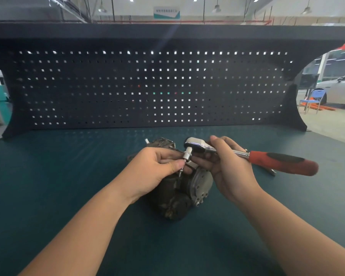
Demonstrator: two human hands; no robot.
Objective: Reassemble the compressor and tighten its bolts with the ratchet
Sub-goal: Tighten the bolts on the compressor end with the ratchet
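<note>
A dark, grimy compressor with a silver end cover lies on the green bench mat, partly hidden under both hands. My right hand grips the chrome ratchet just behind its head; its red and black handle sticks out to the right. A socket hangs from the ratchet head. My left hand pinches a small bolt whose head sits at the socket's mouth, above the compressor.
Another dark compressor part with a small silver stub lies just behind my left hand. A black pegboard stands along the back of the green bench. A metal piece peeks out beneath the ratchet handle.
</note>
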